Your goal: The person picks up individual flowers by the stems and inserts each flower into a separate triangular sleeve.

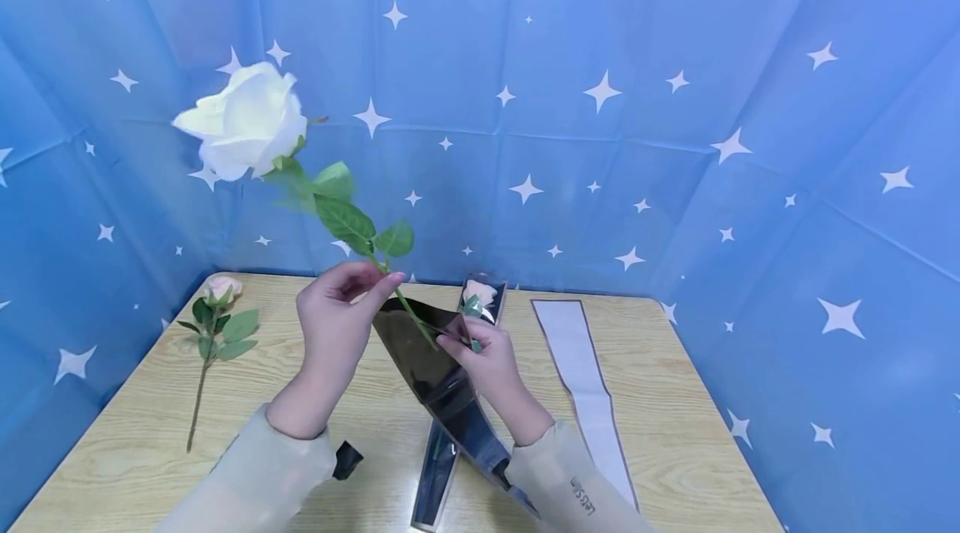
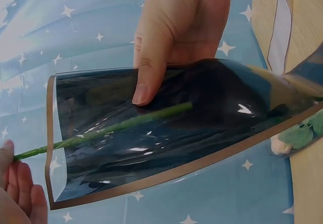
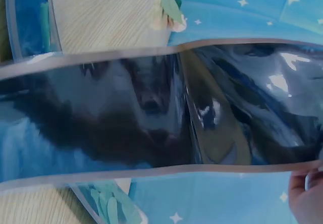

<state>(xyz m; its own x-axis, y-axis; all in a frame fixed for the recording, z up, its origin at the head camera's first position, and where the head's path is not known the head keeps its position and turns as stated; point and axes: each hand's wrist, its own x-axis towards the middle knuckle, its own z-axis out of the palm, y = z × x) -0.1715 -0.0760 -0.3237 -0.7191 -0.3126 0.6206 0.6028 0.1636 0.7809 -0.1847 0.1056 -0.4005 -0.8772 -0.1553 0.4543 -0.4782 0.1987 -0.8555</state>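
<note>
A large white rose (image 1: 251,123) rises at the upper left, its green stem pinched by my left hand (image 1: 339,333). The stem's lower end lies inside the mouth of a dark, glossy sleeve (image 1: 420,354), whose upper edge my right hand (image 1: 487,362) grips. In the left wrist view the stem (image 2: 121,128) shows through the clear front of the sleeve (image 2: 171,148) with its brown border; my left hand (image 2: 20,188) is at the left edge and my right thumb (image 2: 146,85) presses on the sleeve. The right wrist view shows the sleeve (image 3: 101,118) stretched across, my right hand (image 3: 308,196) at its edge.
A pale pink rose (image 1: 223,287) with leaves lies at the table's left. Beneath the held sleeve is a packed rose in a narrow sleeve (image 1: 433,475). A flat white sleeve (image 1: 581,358) lies at the right, and a small black piece (image 1: 347,460) near my left cuff.
</note>
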